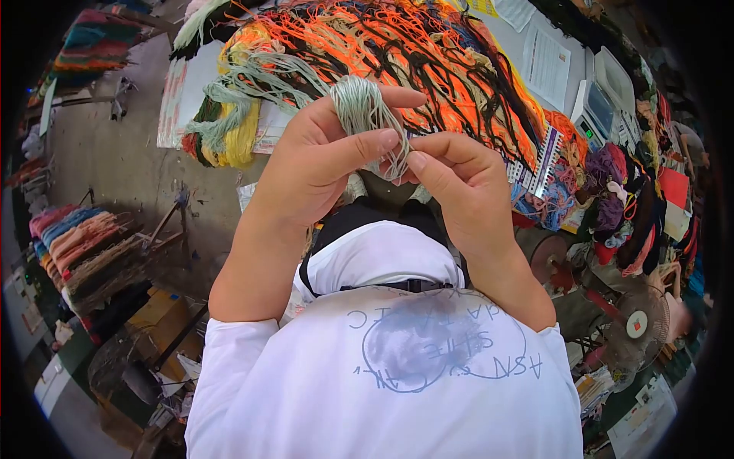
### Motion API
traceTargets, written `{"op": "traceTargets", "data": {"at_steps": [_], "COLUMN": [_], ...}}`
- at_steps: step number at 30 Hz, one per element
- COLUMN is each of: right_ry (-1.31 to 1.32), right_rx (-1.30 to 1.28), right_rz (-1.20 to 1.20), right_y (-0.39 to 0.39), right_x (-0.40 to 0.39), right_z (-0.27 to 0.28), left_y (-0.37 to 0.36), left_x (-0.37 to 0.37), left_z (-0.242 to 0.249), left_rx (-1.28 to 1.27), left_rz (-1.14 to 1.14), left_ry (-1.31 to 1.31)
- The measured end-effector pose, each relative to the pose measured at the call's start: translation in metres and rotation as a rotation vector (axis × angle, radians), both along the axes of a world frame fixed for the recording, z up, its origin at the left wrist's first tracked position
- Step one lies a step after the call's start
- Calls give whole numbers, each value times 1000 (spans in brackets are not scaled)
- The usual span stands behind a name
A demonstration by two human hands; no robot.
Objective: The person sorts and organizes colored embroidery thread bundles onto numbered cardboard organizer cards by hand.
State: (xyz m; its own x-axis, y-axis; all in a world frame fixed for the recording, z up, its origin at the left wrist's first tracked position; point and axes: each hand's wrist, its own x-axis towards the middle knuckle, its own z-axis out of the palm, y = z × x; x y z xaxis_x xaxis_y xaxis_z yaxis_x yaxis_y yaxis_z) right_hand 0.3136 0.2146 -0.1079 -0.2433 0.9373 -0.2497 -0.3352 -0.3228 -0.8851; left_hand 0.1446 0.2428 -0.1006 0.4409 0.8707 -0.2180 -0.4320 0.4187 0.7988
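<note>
A pale grey-green hank of yarn (357, 107) is looped over the fingers of my left hand (329, 141), whose thumb presses on its strands. Close beside it, my right hand (455, 164) pinches the lower strands of the same hank between thumb and forefinger. More pale green yarn (283, 73) trails from the hank to the upper left, lying over the table's pile. Just beyond both hands, a large heap of orange, black and beige yarn (397, 53) covers the table.
A yellow hank (241, 141) hangs at the table's left edge. To the right lie a spiral-bound card (547, 161), printed sheets (544, 65) and a scale with a green display (596, 115). Racks of coloured yarn (80, 245) stand left; a fan (636, 324) stands lower right.
</note>
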Motion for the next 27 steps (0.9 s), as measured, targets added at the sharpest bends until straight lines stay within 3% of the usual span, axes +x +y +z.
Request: {"op": "traceTargets", "data": {"at_steps": [27], "right_ry": [79], "right_rx": [32], "right_rz": [-87], "right_y": [-6], "right_x": [-8], "right_z": [6], "left_y": [3], "left_x": [-5], "left_z": [2], "left_rx": [-33], "left_rz": [-79], "left_ry": [-90]}}
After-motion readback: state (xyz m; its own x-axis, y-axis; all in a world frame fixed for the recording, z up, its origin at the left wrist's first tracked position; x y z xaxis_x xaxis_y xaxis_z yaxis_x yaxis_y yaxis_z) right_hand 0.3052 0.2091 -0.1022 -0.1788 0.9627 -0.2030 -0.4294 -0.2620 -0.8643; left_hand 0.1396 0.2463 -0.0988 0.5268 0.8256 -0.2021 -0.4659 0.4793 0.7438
